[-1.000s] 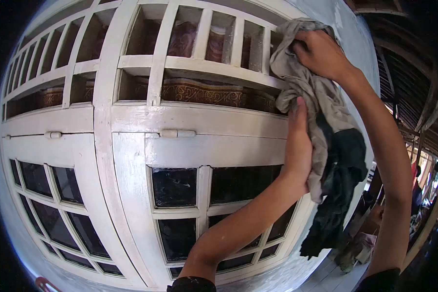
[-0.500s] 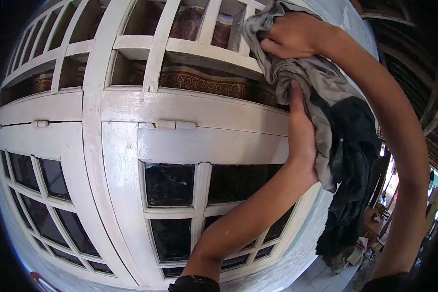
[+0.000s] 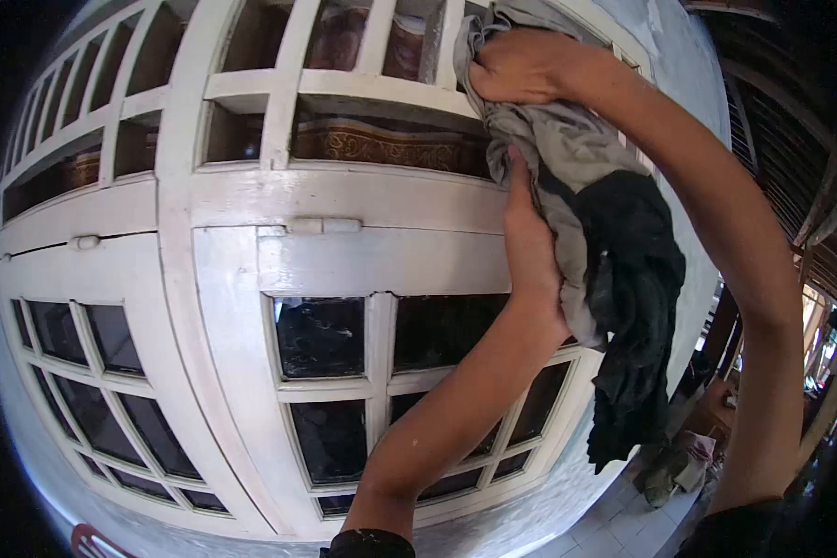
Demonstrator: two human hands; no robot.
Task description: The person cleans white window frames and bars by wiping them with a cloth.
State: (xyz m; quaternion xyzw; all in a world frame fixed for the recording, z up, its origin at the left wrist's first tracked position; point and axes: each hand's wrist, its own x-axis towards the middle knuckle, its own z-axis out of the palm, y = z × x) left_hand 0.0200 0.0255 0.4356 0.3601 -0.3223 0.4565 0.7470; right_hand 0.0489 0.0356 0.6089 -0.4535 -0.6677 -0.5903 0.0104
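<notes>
From where I stand, the cloth (image 3: 581,139) hangs in a bunched drape from one o'clock down to four, grey and wrinkled above, with a dark length (image 3: 632,260) trailing below to a ragged edge. I can't tell whether that is one piece or two. At one o'clock the right hand (image 3: 516,70) has its grip clamped on the upper folds, right by the white bars (image 3: 372,88). The left hand (image 3: 535,260), at three, lies against the near side, thumb pointing up over the grey; its fingers are out of sight behind, so I can't say how far its grip has closed.

The stuff looks soft and limp, fairly light for its bulk, and not fragile. I'd reckon the thick grey folds up top give the surest hold, with a palm under the middle to take the sag; the loose dark tail would swing about and could snag on rough wood.

Patterned fabric (image 3: 381,144) shows behind the bars towards twelve, a hinge (image 3: 324,225) sits at ten, dark panes (image 3: 321,338) at eight, the pale blue wall (image 3: 684,74) at two, and floor tiles (image 3: 614,521) at five.
</notes>
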